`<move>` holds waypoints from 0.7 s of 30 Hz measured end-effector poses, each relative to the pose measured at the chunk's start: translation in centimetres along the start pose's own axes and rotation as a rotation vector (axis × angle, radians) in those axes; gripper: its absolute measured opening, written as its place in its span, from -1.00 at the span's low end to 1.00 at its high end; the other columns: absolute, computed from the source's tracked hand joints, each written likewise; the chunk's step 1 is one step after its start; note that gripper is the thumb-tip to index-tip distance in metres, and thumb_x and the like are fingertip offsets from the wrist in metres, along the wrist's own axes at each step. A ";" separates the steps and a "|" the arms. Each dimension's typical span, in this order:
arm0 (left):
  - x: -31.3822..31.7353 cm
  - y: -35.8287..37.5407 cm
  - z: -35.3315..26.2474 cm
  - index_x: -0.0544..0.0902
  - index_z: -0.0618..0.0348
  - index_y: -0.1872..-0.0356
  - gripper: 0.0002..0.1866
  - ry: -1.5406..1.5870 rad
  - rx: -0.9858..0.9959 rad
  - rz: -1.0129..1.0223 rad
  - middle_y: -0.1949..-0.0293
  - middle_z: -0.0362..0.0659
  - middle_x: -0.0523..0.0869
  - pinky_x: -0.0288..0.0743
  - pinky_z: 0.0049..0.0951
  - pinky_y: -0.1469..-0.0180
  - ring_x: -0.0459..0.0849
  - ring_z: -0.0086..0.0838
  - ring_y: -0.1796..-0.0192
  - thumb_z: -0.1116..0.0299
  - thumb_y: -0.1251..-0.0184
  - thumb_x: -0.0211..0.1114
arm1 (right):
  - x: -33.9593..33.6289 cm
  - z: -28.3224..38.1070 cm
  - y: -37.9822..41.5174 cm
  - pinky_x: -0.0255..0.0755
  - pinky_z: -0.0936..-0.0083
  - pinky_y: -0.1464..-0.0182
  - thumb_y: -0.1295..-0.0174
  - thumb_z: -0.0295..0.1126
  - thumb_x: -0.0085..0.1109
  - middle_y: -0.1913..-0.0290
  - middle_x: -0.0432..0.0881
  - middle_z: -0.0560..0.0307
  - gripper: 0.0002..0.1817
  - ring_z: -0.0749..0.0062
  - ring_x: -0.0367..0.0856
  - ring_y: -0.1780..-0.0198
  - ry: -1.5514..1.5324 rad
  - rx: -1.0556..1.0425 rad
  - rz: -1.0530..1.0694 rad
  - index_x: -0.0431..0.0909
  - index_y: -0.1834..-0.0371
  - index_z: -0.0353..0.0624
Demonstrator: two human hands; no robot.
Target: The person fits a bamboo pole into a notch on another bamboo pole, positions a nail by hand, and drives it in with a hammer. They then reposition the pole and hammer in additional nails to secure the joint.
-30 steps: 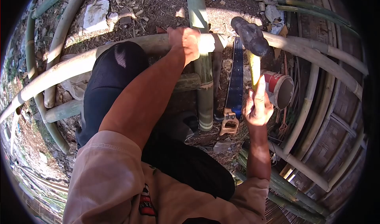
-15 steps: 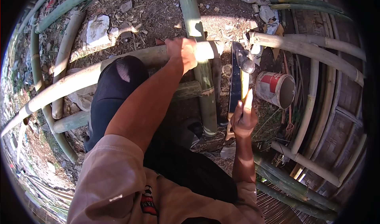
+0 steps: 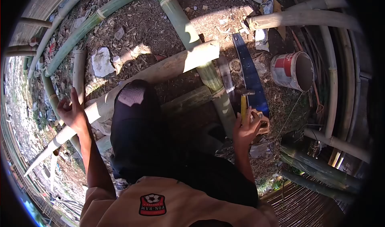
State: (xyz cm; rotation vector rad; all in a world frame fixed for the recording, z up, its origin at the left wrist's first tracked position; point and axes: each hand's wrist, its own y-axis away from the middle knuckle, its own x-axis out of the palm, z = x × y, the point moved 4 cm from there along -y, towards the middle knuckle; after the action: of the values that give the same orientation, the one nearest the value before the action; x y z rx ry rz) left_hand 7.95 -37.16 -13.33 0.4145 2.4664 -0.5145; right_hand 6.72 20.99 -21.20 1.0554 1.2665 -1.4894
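My left hand [image 3: 73, 114] is raised over the far left part of a long pale bamboo pole [image 3: 160, 70], fingers apart and holding nothing. My right hand [image 3: 247, 127] is closed around the yellow handle of a hammer [image 3: 244, 102], low beside the wooden handle of a saw. The saw [image 3: 250, 72] lies on the ground with its dark blue blade pointing away. The pale pole lies across a thick green bamboo pole [image 3: 180, 22], its cut end near the middle. My knee [image 3: 132, 106] is against the pale pole.
A white and red bucket [image 3: 286, 70] lies on its side to the right of the saw. More bamboo poles [image 3: 300, 19] run along the right side, near a woven wall. Wood chips and a white scrap [image 3: 102, 62] lie on the ground.
My left hand has let go of the pale pole near its cut end and moved far left. My right hand has lowered the hammer towards the saw's handle. The view has shifted.
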 end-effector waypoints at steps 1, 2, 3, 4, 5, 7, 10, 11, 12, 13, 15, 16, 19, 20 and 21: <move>-2.2 -1.7 7.0 0.56 0.53 -0.11 -0.32 0.011 -0.188 0.000 0.28 -0.07 0.75 0.54 -0.42 0.25 0.66 -0.39 0.37 0.07 -0.32 0.63 | -0.9 2.8 -2.7 0.52 0.00 -0.14 -0.37 -0.24 0.41 -0.18 0.56 -0.16 -0.42 -0.15 0.57 -0.16 -0.103 -0.135 -0.026 0.58 -0.43 -0.15; -3.5 -1.1 11.2 0.55 0.44 -0.20 -0.23 0.130 -0.440 0.057 0.03 -0.02 0.64 0.54 -0.25 0.09 0.58 -0.32 0.10 -0.01 -0.24 0.64 | -2.0 5.9 -5.6 0.52 0.02 -0.16 -0.36 -0.26 0.42 -0.16 0.57 -0.15 -0.42 -0.14 0.58 -0.16 -0.205 -0.263 -0.052 0.59 -0.42 -0.18; -4.7 -0.1 15.1 0.53 0.34 -0.29 -0.14 0.247 -0.719 0.089 -0.22 0.03 0.53 0.54 -0.09 -0.07 0.50 -0.26 -0.16 -0.10 -0.15 0.65 | -2.5 9.0 -7.7 0.47 -0.03 -0.27 -0.29 -0.27 0.47 -0.18 0.56 -0.14 -0.39 -0.14 0.56 -0.22 -0.243 -0.388 -0.018 0.60 -0.41 -0.18; -6.0 1.0 18.8 0.52 0.25 -0.38 -0.04 0.332 -0.983 0.098 -0.47 0.08 0.41 0.54 0.08 -0.23 0.43 -0.19 -0.43 -0.18 -0.07 0.67 | -2.1 12.0 -9.7 0.40 -0.07 -0.38 -0.23 -0.21 0.49 -0.26 0.54 -0.16 -0.32 -0.14 0.52 -0.33 -0.391 -0.545 -0.074 0.58 -0.44 -0.14; -5.0 2.2 20.3 0.52 0.20 -0.39 -0.02 0.492 -1.135 0.018 -0.49 0.07 0.40 0.50 0.17 -0.31 0.38 -0.17 -0.49 -0.25 -0.05 0.63 | -1.7 14.9 -11.3 0.30 -0.11 -0.50 -0.23 -0.14 0.47 -0.38 0.48 -0.16 -0.28 -0.10 0.46 -0.43 -0.383 -0.659 -0.011 0.55 -0.48 -0.08; -2.2 4.3 21.7 0.54 0.14 -0.39 0.03 0.945 -1.295 -0.134 -0.46 0.06 0.45 0.42 0.28 -0.44 0.35 -0.13 -0.56 -0.40 -0.01 0.55 | 0.4 20.0 -13.7 0.21 -0.11 -0.56 -0.30 -0.10 0.38 -0.38 0.53 -0.16 -0.34 -0.07 0.48 -0.46 -0.408 -0.792 0.027 0.55 -0.50 0.08; -0.1 0.3 20.4 0.54 0.22 -0.37 0.00 1.024 -0.772 0.235 -0.40 0.07 0.54 0.39 0.26 -0.49 0.40 -0.10 -0.52 -0.40 -0.08 0.49 | 7.2 23.2 -14.0 0.15 -0.14 -0.60 -0.36 -0.11 0.28 -0.30 0.60 -0.11 -0.47 -0.01 0.50 -0.43 -0.282 -0.765 -0.066 0.61 -0.41 0.20; -0.3 -1.6 19.3 0.53 0.23 -0.38 -0.08 0.961 -0.651 0.243 -0.41 0.07 0.54 0.34 0.22 -0.53 0.40 -0.10 -0.53 -0.30 -0.18 0.45 | 8.0 23.4 -14.0 0.14 -0.17 -0.60 -0.37 -0.13 0.25 -0.25 0.61 -0.06 -0.53 0.03 0.51 -0.40 -0.241 -0.765 -0.019 0.63 -0.36 0.23; -0.4 -3.4 18.1 0.52 0.25 -0.40 -0.15 0.898 -0.532 0.248 -0.41 0.08 0.53 0.29 0.18 -0.57 0.41 -0.11 -0.53 -0.20 -0.27 0.42 | 8.6 23.4 -14.4 0.14 -0.21 -0.60 -0.38 -0.16 0.23 -0.20 0.62 -0.02 -0.58 0.07 0.52 -0.37 -0.201 -0.764 0.033 0.65 -0.31 0.25; -0.3 -4.9 16.9 0.51 0.27 -0.41 -0.23 0.835 -0.420 0.252 -0.42 0.09 0.53 0.24 0.14 -0.62 0.42 -0.11 -0.53 -0.10 -0.37 0.38 | 8.9 22.9 -15.0 0.14 -0.21 -0.60 -0.38 -0.16 0.23 -0.20 0.62 -0.02 -0.58 0.07 0.52 -0.37 -0.199 -0.725 0.019 0.65 -0.31 0.25; -2.4 -7.1 15.0 0.50 0.27 -0.44 -0.35 0.826 -0.244 0.309 -0.45 0.11 0.51 0.15 0.11 -0.68 0.42 -0.10 -0.54 0.04 -0.51 0.34 | 8.8 21.9 -13.8 0.17 -0.28 -0.58 -0.26 -0.21 0.37 -0.28 0.55 -0.03 -0.45 0.02 0.49 -0.37 -0.297 -0.604 -0.157 0.59 -0.37 0.23; -3.6 -8.4 13.6 0.49 0.26 -0.46 -0.39 0.898 -0.171 0.373 -0.46 0.13 0.49 0.10 0.12 -0.71 0.42 -0.08 -0.55 0.09 -0.56 0.33 | 7.7 21.7 -14.0 0.20 -0.31 -0.53 -0.33 -0.28 0.26 -0.23 0.56 0.01 -0.53 0.04 0.48 -0.32 -0.315 -0.567 -0.125 0.61 -0.33 0.21; -5.9 -7.6 -5.6 0.28 0.30 -0.59 -0.13 1.019 -0.051 0.392 -0.54 0.22 0.32 0.07 0.19 -0.73 0.26 -0.02 -0.64 0.01 -0.44 0.42 | 5.2 20.8 -13.9 0.25 -0.29 -0.46 -0.26 -0.24 0.37 -0.19 0.55 0.03 -0.49 0.05 0.48 -0.29 -0.434 -0.477 -0.161 0.61 -0.31 0.19; -6.6 -7.2 -10.0 0.37 0.28 -0.54 -0.21 1.043 0.070 0.340 -0.52 0.21 0.39 0.05 0.22 -0.72 0.33 -0.03 -0.61 0.01 -0.47 0.41 | 3.1 19.9 -13.4 0.28 -0.24 -0.42 -0.10 -0.22 0.54 -0.17 0.54 0.03 -0.36 0.03 0.48 -0.26 -0.569 -0.431 -0.145 0.60 -0.32 0.14; -7.3 -7.1 -13.7 0.45 0.27 -0.50 -0.28 1.060 0.189 0.291 -0.49 0.21 0.47 0.04 0.24 -0.72 0.41 -0.03 -0.58 0.02 -0.50 0.40 | 2.5 19.7 -12.5 0.28 -0.24 -0.42 -0.10 -0.22 0.54 -0.17 0.54 0.03 -0.36 0.03 0.48 -0.26 -0.570 -0.405 -0.140 0.60 -0.32 0.14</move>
State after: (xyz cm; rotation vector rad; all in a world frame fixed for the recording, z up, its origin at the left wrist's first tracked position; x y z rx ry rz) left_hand 4.34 -38.58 3.32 1.3905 3.2405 -0.4670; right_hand -7.15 2.30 -18.40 0.2506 1.1654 -1.4146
